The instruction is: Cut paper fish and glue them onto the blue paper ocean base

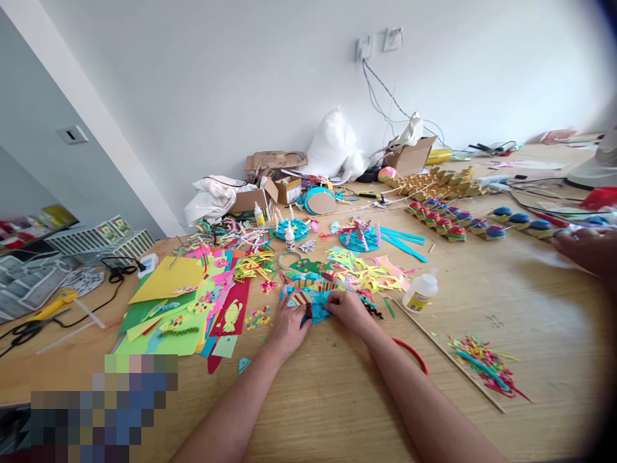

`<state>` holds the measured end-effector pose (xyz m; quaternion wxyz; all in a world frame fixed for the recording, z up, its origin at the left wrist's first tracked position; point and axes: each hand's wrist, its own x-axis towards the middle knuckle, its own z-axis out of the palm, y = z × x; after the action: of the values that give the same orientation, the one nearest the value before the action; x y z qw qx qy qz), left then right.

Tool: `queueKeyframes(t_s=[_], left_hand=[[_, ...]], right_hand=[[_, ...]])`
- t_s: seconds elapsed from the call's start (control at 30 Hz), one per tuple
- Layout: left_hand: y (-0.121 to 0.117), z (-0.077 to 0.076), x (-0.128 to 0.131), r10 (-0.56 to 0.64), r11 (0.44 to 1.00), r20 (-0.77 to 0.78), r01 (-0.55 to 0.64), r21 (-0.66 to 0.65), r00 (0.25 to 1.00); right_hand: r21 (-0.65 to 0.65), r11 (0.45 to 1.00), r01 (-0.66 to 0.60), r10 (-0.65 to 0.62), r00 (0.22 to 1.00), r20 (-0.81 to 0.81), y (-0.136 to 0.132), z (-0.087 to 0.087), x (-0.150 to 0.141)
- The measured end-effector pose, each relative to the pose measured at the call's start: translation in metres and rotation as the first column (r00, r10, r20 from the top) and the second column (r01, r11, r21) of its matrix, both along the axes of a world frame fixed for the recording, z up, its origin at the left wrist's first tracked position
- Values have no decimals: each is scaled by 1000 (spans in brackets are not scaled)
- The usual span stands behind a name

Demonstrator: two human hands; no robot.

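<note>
Both hands work close together at the middle of the tabletop [308,411], on a blue piece [319,311] that lies between them. The left hand [289,329] rests low over its left side, palm down, fingers loosely spread and touching the piece beside a striped paper fish [299,298]. The right hand [348,311] is at the other side, its thumb and fingers drawn together near the edge; whether they pinch the blue piece itself or something small on it, I cannot tell. The hands hide both ends of the piece.

Just beyond it lie a green dotted cutout [311,265] and a ring of tape [279,260], with a small glue bottle [290,239] upright behind the ring. Left of the left hand are loose paper dots [258,316], then a spread stack of colored paper [166,278] bearing fish cutouts. Yellow and pink paper scraps [380,275] crowd the space beyond the right hand. To its right stands a clear bottle [421,293], and a thin wooden stick [456,359] slants across the tabletop between the right forearm and a heap of bright strips [486,366]. A red curved strip [414,352] is partly covered by that forearm. At the far right, another person's hand [588,251] reaches in near painted egg-carton rows [441,220].
</note>
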<state>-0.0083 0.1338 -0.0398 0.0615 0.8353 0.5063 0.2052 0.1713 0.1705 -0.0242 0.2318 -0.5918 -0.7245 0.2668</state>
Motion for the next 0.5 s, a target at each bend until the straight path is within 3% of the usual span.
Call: queueKeyframes(t_s=[0.5], left_hand=[[0,-2,-1,2,1000,-1,-2,11,1000]], right_hand=[[-2,1000,11,-11,1000,8,2,-3,0]])
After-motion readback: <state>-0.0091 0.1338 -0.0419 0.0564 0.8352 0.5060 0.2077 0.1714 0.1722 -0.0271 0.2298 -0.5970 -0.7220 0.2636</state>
